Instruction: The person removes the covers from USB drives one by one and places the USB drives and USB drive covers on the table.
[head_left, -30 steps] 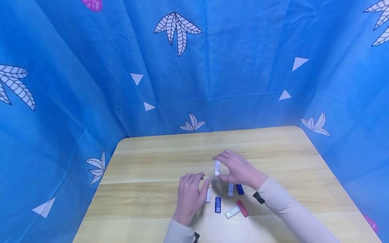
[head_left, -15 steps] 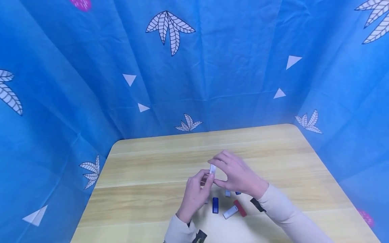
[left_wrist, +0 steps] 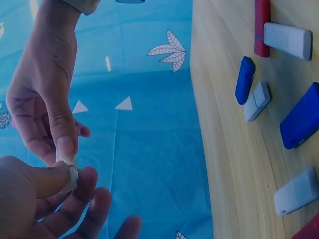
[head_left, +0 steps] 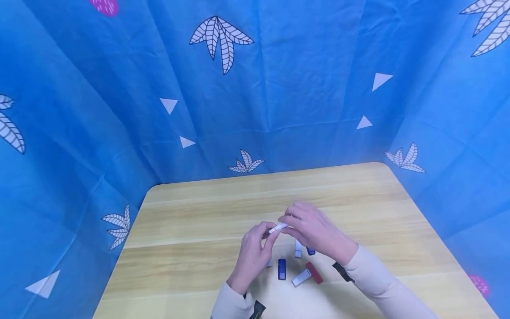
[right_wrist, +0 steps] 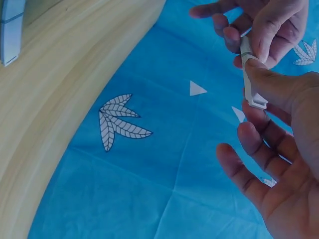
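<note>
Both hands hold a white USB stick (head_left: 278, 228) above the table, one at each end. My left hand (head_left: 252, 254) pinches its left end between thumb and fingers. The other end is pinched by my right hand (head_left: 316, 231), thumb on the near face in the right wrist view. A grey seam crosses the white stick (right_wrist: 248, 74) near the left thumb. Below the hands lie a blue USB stick (head_left: 282, 269) and a white one (head_left: 301, 278) that touches a red one (head_left: 314, 272).
Beyond these, another white stick (head_left: 298, 249) lies beside a second blue stick (head_left: 311, 251), partly under the right hand. One more white stick (left_wrist: 297, 191) and a red piece (left_wrist: 307, 229) show in the left wrist view. A blue patterned curtain (head_left: 255, 88) surrounds the wooden table (head_left: 191, 212).
The right hand has brought the white USB stick left and down to the left hand, which has taken hold of its end. The stick has turned from upright to slanting between the hands.
</note>
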The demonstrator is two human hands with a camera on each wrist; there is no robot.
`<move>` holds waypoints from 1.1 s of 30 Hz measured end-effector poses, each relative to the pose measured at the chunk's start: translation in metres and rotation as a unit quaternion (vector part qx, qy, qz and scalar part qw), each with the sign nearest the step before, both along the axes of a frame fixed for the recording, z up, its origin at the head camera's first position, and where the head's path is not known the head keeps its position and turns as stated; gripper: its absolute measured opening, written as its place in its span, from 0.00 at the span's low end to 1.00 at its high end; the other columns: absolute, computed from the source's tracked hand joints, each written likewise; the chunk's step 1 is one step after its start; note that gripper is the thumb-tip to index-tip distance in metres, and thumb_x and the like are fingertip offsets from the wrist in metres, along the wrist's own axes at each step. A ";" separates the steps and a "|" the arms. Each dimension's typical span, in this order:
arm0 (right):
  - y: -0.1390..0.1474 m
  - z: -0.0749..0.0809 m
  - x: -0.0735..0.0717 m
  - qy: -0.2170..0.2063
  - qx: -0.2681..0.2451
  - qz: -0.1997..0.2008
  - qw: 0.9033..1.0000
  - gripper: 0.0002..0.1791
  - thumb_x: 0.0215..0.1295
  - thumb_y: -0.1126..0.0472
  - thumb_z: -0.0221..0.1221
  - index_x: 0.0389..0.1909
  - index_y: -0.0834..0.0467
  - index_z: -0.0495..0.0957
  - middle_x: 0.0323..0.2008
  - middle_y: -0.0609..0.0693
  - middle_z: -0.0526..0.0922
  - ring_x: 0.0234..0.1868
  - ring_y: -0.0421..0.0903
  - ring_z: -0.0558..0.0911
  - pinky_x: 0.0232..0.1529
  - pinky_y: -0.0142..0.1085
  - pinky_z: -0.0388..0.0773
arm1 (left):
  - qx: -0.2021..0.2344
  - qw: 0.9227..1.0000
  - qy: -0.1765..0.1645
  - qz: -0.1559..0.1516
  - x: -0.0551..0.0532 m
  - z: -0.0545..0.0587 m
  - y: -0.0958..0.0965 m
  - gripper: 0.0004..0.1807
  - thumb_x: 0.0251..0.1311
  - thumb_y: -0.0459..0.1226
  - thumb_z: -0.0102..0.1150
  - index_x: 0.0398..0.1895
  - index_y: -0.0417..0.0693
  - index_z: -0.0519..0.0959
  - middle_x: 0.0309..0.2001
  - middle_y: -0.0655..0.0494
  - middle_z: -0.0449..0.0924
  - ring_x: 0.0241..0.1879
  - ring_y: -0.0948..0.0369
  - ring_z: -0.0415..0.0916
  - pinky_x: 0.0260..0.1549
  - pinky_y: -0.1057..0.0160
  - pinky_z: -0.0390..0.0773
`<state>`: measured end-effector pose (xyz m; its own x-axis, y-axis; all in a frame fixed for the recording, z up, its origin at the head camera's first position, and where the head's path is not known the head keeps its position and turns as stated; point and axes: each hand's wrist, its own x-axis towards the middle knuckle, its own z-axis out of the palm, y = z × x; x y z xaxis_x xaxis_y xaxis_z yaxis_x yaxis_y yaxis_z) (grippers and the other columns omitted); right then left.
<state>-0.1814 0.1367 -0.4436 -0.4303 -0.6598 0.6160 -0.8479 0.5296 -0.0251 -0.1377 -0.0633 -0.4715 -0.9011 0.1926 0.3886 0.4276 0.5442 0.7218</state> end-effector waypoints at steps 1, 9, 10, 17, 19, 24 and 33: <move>0.000 0.000 0.001 -0.001 0.005 0.001 1.000 0.12 0.55 0.58 0.74 0.41 0.53 0.86 0.33 0.41 0.80 0.34 0.38 0.74 0.33 0.27 0.74 | -0.009 1.000 0.014 -0.001 0.000 0.000 -0.001 0.06 0.70 0.39 0.61 0.43 0.47 0.82 0.33 0.58 0.85 0.37 0.63 0.82 0.41 0.64 0.84; 0.003 -0.006 0.010 -0.004 0.033 0.002 0.999 0.09 0.60 0.61 0.70 0.41 0.51 0.85 0.35 0.39 0.82 0.34 0.37 0.74 0.34 0.27 0.72 | -0.060 0.993 0.104 0.006 0.003 0.000 -0.002 0.06 0.61 0.43 0.69 0.35 0.53 0.84 0.33 0.62 0.86 0.35 0.63 0.78 0.33 0.71 0.76; 0.003 -0.006 0.011 -0.006 0.032 0.003 0.999 0.08 0.60 0.60 0.69 0.41 0.51 0.85 0.35 0.39 0.82 0.34 0.37 0.74 0.33 0.26 0.71 | -0.067 0.991 0.113 0.007 0.003 0.000 -0.003 0.06 0.60 0.43 0.69 0.34 0.53 0.84 0.32 0.63 0.87 0.35 0.63 0.78 0.33 0.72 0.76; 0.006 -0.012 0.012 -0.007 0.010 0.030 0.999 0.06 0.62 0.57 0.68 0.39 0.50 0.85 0.33 0.37 0.82 0.30 0.34 0.74 0.32 0.25 0.71 | -0.113 0.976 0.187 0.001 0.003 0.001 -0.006 0.09 0.58 0.43 0.71 0.26 0.53 0.81 0.27 0.63 0.84 0.32 0.66 0.73 0.32 0.72 0.73; 0.006 -0.013 0.012 -0.007 0.004 0.041 0.999 0.05 0.62 0.57 0.68 0.39 0.49 0.84 0.32 0.37 0.81 0.29 0.34 0.74 0.31 0.24 0.70 | -0.115 0.975 0.191 -0.005 0.004 0.002 -0.007 0.10 0.59 0.42 0.70 0.25 0.53 0.80 0.27 0.63 0.83 0.32 0.65 0.72 0.32 0.71 0.72; 0.007 -0.012 0.010 -0.012 0.003 0.058 0.998 0.04 0.64 0.57 0.66 0.39 0.49 0.84 0.31 0.37 0.80 0.29 0.34 0.74 0.32 0.24 0.72 | -0.119 0.975 0.185 -0.016 0.005 0.006 -0.009 0.10 0.61 0.42 0.69 0.25 0.53 0.79 0.25 0.64 0.81 0.31 0.66 0.70 0.32 0.73 0.69; 0.013 -0.012 0.011 -0.029 0.001 0.077 0.997 0.02 0.67 0.56 0.64 0.38 0.47 0.83 0.32 0.35 0.80 0.31 0.33 0.75 0.35 0.24 0.72 | -0.129 0.977 0.168 -0.035 0.009 0.010 -0.007 0.11 0.60 0.42 0.70 0.24 0.53 0.78 0.22 0.65 0.77 0.30 0.68 0.65 0.32 0.75 0.66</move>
